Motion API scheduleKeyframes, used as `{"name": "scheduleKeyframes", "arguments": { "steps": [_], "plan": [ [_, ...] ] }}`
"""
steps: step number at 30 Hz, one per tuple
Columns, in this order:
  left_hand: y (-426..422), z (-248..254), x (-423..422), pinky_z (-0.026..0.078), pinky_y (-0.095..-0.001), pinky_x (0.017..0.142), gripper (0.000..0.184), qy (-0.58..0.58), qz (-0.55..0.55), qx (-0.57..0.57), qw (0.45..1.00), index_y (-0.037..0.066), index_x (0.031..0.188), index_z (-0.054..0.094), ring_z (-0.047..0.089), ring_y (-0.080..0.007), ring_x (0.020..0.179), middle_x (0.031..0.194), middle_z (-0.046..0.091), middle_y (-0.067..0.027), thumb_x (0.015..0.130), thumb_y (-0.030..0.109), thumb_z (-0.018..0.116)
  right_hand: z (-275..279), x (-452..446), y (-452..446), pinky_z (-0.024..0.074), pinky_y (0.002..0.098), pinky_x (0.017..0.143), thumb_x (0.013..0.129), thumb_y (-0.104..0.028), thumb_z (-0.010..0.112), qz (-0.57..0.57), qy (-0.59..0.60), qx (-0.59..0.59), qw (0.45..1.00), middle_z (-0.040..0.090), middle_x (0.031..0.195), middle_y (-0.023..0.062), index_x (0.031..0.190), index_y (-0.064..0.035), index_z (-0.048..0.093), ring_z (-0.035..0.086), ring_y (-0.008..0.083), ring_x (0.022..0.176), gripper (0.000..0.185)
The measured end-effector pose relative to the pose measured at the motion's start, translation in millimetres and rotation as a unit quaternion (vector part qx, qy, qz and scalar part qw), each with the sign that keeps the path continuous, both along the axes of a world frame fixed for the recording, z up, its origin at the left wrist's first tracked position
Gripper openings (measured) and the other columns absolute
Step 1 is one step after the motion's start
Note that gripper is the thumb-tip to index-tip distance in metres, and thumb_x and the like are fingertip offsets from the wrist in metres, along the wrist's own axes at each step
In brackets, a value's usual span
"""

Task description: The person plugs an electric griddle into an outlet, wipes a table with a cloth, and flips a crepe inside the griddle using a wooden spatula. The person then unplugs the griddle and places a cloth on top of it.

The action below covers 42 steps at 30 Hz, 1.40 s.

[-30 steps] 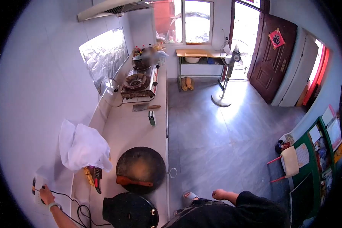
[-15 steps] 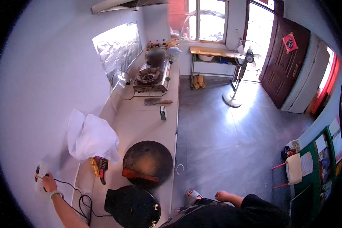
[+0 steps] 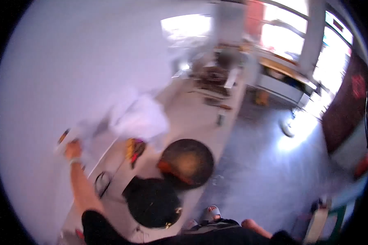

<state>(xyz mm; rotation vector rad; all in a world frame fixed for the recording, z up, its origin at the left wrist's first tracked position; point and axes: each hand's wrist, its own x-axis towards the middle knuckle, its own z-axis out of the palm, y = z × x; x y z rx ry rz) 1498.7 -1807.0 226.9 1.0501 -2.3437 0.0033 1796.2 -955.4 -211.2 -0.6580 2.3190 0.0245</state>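
Observation:
My left hand (image 3: 73, 150) is at the wall outlet (image 3: 63, 143) on the left, its fingers closed around something blurred there, which looked like a plug a moment earlier. A black cable (image 3: 103, 183) loops on the counter beside that arm. The black electric pan (image 3: 153, 203), lid down, lies at the counter's near end. Just beyond it rests a round dark pan (image 3: 190, 163) with a reddish-brown wooden tool (image 3: 173, 171) across it. My right hand (image 3: 249, 223) hangs low near my lap, fingers curled, holding nothing visible.
A white cloth-like bag (image 3: 141, 118) stands against the wall with yellow and red items (image 3: 134, 153) below it. Farther along the counter (image 3: 184, 102) are a small box (image 3: 221, 117), a cleaver (image 3: 214, 102) and a gas stove (image 3: 212, 79). A fan base (image 3: 287, 127) stands on the floor.
The view has tilted and swung left, blurring the picture. My left hand remains at the outlet, with more of that arm now showing. My right hand sits lower in view.

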Motion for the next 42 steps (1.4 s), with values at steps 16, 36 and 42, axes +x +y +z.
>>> {"name": "scheduleKeyframes", "arguments": {
  "steps": [16, 36, 42],
  "plan": [
    [79, 15, 46, 0.049, -0.0438, 0.073, 0.045, 0.063, 0.003, 0.128, 0.99, 0.0, 0.083, 0.066, 0.062, -0.0359, 0.083, 0.084, 0.064, -0.0205, 0.077, 0.044, 0.055, 32, -155, -61, 0.048, 0.0378, 0.076, 0.079, -0.034, 0.054, -0.224, -0.045, -0.125, 0.965, 0.067, 0.089, 0.0071, 0.1, -0.0176, 0.066, 0.062, 0.0239, 0.088, 0.029],
    [102, 123, 75, 0.053, -0.0277, 0.063, 0.047, 0.337, -0.307, 0.44, 0.774, -0.002, 0.112, 0.045, 0.062, -0.0189, 0.074, 0.092, 0.058, -0.0105, 0.087, 0.035, 0.057, -1, -86, -19, 0.0482, 0.0373, 0.067, 0.077, -0.025, 0.057, -0.175, -0.043, -0.101, 0.978, 0.066, 0.081, 0.0092, 0.101, -0.0143, 0.065, 0.064, 0.024, 0.079, 0.027],
    [115, 109, 76, 0.051, -0.0285, 0.069, 0.045, 0.224, -0.328, 0.368, 0.841, -0.003, 0.108, 0.048, 0.062, -0.0179, 0.075, 0.086, 0.059, -0.0116, 0.086, 0.036, 0.055, -44, -43, 28, 0.0488, 0.0369, 0.065, 0.077, -0.019, 0.057, -0.244, -0.091, -0.22, 0.94, 0.066, 0.08, 0.0111, 0.101, -0.014, 0.064, 0.064, 0.0249, 0.077, 0.026]
  ]
}}
